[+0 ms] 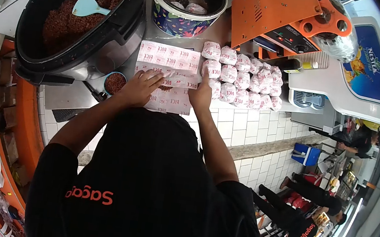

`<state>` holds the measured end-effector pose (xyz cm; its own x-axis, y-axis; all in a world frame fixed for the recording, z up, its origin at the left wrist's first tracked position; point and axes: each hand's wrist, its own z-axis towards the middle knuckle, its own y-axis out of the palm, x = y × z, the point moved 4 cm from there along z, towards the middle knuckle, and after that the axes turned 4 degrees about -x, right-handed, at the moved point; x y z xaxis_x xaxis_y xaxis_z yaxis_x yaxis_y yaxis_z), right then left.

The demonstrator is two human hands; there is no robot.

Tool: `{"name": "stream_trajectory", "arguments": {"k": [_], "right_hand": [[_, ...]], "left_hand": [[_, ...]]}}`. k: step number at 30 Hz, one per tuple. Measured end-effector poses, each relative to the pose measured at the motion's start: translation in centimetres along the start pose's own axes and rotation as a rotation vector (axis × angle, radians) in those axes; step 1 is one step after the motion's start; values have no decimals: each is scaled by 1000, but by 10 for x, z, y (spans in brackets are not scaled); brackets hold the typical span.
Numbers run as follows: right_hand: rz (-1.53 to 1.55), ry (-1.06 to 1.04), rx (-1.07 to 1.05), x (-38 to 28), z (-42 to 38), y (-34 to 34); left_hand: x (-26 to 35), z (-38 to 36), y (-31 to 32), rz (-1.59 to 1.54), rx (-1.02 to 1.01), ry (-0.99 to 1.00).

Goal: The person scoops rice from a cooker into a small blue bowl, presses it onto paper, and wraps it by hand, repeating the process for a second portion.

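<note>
A sheet of white wrapping paper [166,100] printed with red RICE lettering lies before me, its upper part folded over. Some brown rice [165,88] shows under the fold. My left hand [145,87] grips the folded paper at its left part, fingers along the fold. At the right edge, my right hand [201,93] holds the paper with its index finger stretched up; its other fingers are partly hidden. More printed sheets [167,56] lie just beyond. Beside my right hand, several wrapped rice bundles [228,73] sit in rows. A small bowl of brown rice [115,83] is left of my left hand.
A large black cooker [107,55] of brown rice, with a light blue paddle [89,7], stands left. Behind are a patterned pot [183,24] holding wrapped bundles and an orange sealing machine [280,15]. A drink dispenser [367,70] stands right. Co-workers [301,224] are at lower right.
</note>
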<state>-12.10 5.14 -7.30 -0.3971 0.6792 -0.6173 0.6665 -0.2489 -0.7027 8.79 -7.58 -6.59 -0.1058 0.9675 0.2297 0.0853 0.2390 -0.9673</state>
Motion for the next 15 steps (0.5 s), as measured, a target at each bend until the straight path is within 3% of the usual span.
{"name": "stream_trajectory", "arguments": {"k": [1, 3, 6, 8, 12, 15], "right_hand": [[69, 20, 57, 2, -7, -3], [45, -199, 51, 27, -9, 23], [313, -153, -31, 64, -3, 46], [609, 294, -195, 11, -31, 5], [1183, 426, -350, 26, -15, 21], [1172, 470, -208, 17, -16, 8]], "left_hand": [[1, -1, -1, 5, -8, -10], [2, -2, 8, -43, 35, 6], [6, -2, 8, -50, 50, 2], [11, -1, 3, -32, 37, -6], [16, 5, 4, 106, 56, -9], [13, 14, 7, 39, 61, -83]]}}
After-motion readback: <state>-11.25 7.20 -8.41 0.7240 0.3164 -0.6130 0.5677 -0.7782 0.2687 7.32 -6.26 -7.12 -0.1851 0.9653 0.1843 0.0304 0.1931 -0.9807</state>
